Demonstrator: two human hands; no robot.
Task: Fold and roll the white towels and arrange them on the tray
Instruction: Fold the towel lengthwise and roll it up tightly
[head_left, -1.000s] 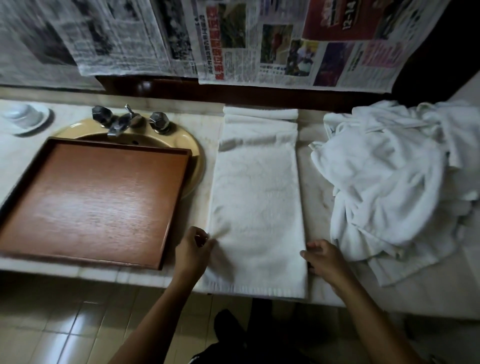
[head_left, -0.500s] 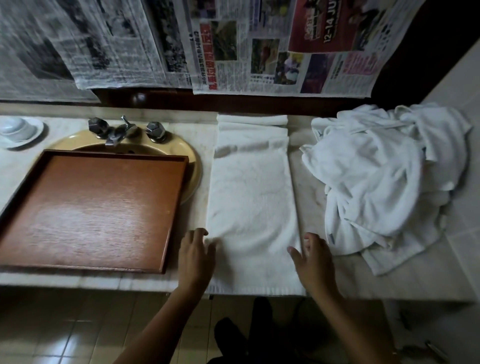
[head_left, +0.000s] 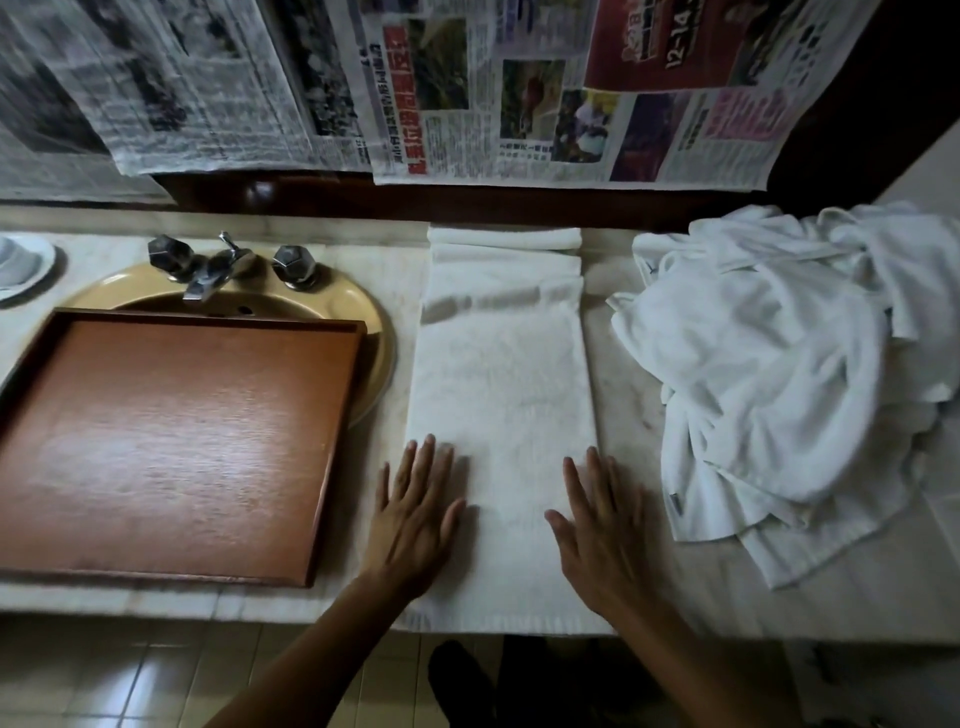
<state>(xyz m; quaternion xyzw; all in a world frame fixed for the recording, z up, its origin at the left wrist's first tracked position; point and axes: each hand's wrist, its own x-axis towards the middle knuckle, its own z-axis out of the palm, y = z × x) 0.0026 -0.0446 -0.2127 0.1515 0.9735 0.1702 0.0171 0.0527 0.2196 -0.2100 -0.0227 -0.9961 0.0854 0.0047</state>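
On the surface (head_left: 623, 395), a folded towel (head_left: 498, 405) beside the tray (head_left: 171, 441). Left hand (head_left: 415, 514) and right hand (head_left: 602, 530) flat on its near end, fingers straight, grasping nothing.

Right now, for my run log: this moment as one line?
towel: folded strip; left hand: flat on it; right hand: flat on it; tray: no towels; pile: unfolded

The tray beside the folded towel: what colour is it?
Reddish-brown wood grain, tray, head view.
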